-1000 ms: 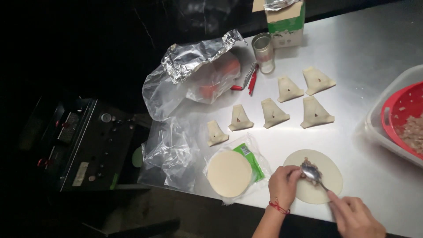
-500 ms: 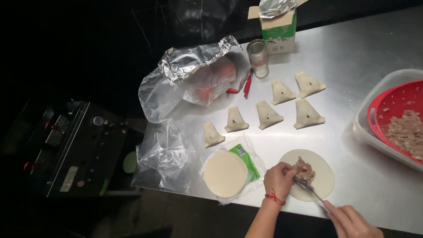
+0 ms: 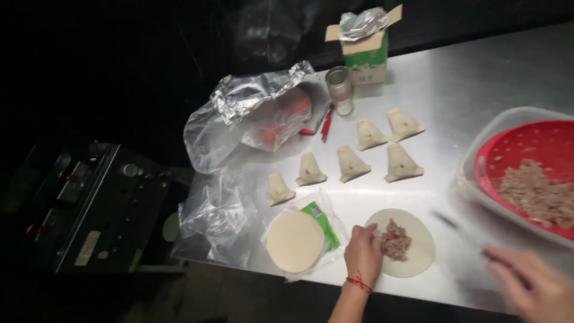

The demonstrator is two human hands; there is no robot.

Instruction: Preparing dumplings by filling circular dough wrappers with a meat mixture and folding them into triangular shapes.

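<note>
A round dough wrapper (image 3: 420, 254) lies flat near the steel table's front edge, with a lump of minced filling (image 3: 395, 240) on its left half. My left hand (image 3: 363, 256), a red thread at the wrist, rests on the wrapper's left edge, its fingertips against the filling. My right hand (image 3: 531, 288) is blurred at the lower right and is closed on a thin spoon (image 3: 454, 227), which points toward the wrapper but hangs clear of it. A red colander (image 3: 526, 140) of minced meat (image 3: 538, 196) sits in a clear tub at the right.
A stack of wrappers in an open plastic pack (image 3: 294, 241) lies left of my left hand. Several folded triangular dumplings (image 3: 350, 163) sit mid-table. Behind are a foil-and-plastic bundle (image 3: 257, 113), a glass jar (image 3: 339, 90) and an open carton (image 3: 365, 51). A black appliance (image 3: 89, 203) stands off the table's left edge.
My right hand has drawn the spoon off the wrapper and away to the right, leaving the filling behind. The left hand stays at the wrapper's edge.
</note>
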